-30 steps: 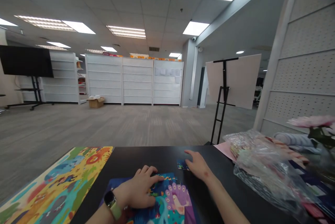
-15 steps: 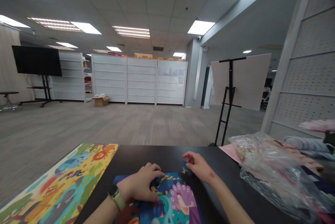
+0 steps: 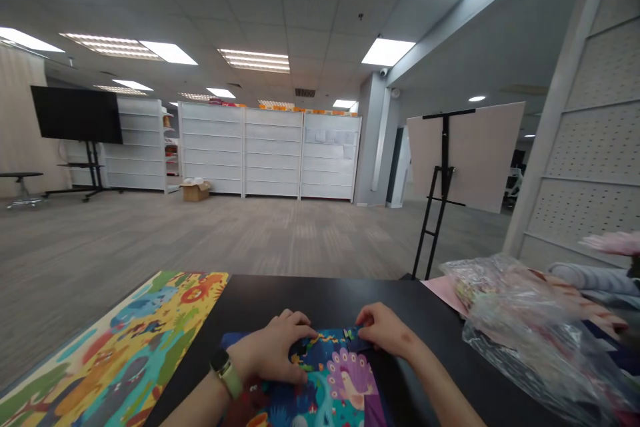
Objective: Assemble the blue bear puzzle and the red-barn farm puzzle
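Observation:
A colourful jigsaw puzzle [image 3: 345,380] with a purple peacock and blue shapes lies on the black table in front of me. My left hand [image 3: 277,350] rests on its left part, fingers spread and thumb apart, a watch with a pale green band on the wrist. At the puzzle's upper right corner, my right hand [image 3: 383,330] pinches a dark blue puzzle piece [image 3: 354,337] between thumb and fingers. That piece lies down at the corner; whether it sits flush with the others I cannot tell.
A bright animal picture puzzle [image 3: 145,340] covers the table's left side. Crumpled clear plastic bags [image 3: 525,327] and folded cloth are heaped at the right. Beyond the black table [image 3: 280,287] stand an easel [image 3: 437,200], white shelving [image 3: 270,154] and a cardboard box [image 3: 196,191].
My right hand has lowered the puzzle piece from upright above the corner to flat at the puzzle's upper right. The left hand stays in place on the puzzle.

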Motion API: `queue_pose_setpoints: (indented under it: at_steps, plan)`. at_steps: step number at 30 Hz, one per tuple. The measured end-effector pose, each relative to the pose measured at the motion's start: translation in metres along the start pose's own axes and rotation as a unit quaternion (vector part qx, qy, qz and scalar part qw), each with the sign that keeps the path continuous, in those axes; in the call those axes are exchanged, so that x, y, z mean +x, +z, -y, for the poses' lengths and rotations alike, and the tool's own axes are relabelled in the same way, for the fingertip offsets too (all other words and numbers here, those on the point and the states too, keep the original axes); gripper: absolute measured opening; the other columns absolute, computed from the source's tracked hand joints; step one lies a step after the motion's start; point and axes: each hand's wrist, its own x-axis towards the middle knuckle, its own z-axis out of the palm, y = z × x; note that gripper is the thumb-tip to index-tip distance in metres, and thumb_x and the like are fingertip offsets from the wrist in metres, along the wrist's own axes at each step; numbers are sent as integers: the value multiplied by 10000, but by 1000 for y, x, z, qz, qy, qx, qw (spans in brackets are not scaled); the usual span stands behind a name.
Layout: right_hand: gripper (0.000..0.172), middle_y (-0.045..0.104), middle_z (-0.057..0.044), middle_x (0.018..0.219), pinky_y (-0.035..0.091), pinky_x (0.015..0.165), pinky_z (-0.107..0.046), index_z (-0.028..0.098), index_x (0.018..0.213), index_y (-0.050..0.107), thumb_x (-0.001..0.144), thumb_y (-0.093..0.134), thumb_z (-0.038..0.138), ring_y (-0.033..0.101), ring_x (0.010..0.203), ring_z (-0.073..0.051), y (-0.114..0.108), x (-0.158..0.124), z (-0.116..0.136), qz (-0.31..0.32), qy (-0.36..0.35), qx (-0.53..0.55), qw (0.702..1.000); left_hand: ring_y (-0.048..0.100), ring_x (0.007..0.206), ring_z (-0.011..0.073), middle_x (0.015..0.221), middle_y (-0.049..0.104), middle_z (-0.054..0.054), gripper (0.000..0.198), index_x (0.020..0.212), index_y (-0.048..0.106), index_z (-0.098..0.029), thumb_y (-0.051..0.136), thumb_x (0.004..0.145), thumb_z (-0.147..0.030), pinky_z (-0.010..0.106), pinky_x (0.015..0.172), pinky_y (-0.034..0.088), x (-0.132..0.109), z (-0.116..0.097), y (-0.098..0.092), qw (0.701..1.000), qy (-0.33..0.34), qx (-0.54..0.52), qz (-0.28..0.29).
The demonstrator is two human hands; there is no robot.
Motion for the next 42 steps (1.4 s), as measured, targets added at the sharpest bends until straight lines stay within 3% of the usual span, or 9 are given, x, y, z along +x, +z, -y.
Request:
queue_pose_setpoints:
  at_steps: [3, 6, 10, 18, 23, 30, 36, 42]
  plan:
    - [253, 601, 13, 679, 435, 501, -221, 141, 912, 687, 710, 536, 125, 565, 565, -124, -4, 0, 5, -32, -54, 26, 998, 476, 1191, 332, 1318, 539, 68, 718, 1335, 581, -319, 772, 671, -515, 480, 1046, 398, 0, -1, -1, 1000, -3, 2, -1]
    - [298, 640, -8, 758, 470, 663, -263, 173, 1008, 694, 799, 482, 148, 606, 705, -153, -10, -4, 10, -67, -131, -19, 989, 475, 1194, 331, 1321, 538, 66, 715, 1339, 577, -323, 767, 677, -514, 474, 1039, 407, 0, -3, -1, 1000, -8, 3, 1]
    - [321, 702, -22, 871, 463, 782, -286, 225, 1038, 706, 829, 474, 152, 641, 854, -180, -10, -10, 15, -41, -183, -82, 979, 474, 1199, 331, 1323, 539, 62, 720, 1338, 576, -328, 777, 666, -489, 473, 1041, 407, -1, -3, -1, 1000, -11, 7, 2]
    - [349, 729, -55, 1033, 475, 860, -300, 217, 1010, 752, 705, 601, 138, 649, 984, -219, -2, -12, 16, -5, -138, -102, 985, 475, 1211, 335, 1341, 530, 58, 746, 1346, 570, -336, 798, 646, -458, 477, 1055, 399, -1, -1, 1, 1000, -12, 9, 0]
    - [377, 732, -54, 1043, 469, 918, -332, 220, 1007, 774, 725, 543, 125, 649, 994, -220, -2, -9, 10, 4, -141, -63, 988, 475, 1206, 347, 1337, 535, 74, 734, 1343, 578, -326, 780, 660, -506, 489, 1049, 402, -1, -3, 0, 1000, -7, 6, -3]
    - [345, 767, -47, 931, 509, 796, -303, 168, 950, 773, 705, 533, 134, 687, 878, -207, 0, -5, 10, 24, -103, 34, 994, 469, 1201, 368, 1337, 533, 89, 737, 1337, 587, -317, 735, 677, -608, 524, 1040, 392, 0, -2, 0, 1000, -8, 9, -1]
    - [316, 764, -41, 849, 498, 746, -281, 175, 881, 783, 670, 560, 103, 680, 804, -195, 2, -10, 16, 27, -109, -40, 993, 471, 1199, 355, 1330, 533, 90, 741, 1344, 577, -322, 733, 678, -606, 509, 1035, 399, -1, -2, 1, 1000, -4, 7, -3]
    - [252, 708, -42, 936, 476, 784, -280, 218, 862, 769, 647, 657, 152, 636, 866, -198, 0, -12, 19, -16, -135, -127, 983, 461, 1215, 354, 1346, 525, 78, 743, 1349, 571, -339, 758, 665, -559, 503, 1048, 390, -1, -2, 0, 1000, -12, 2, 4]
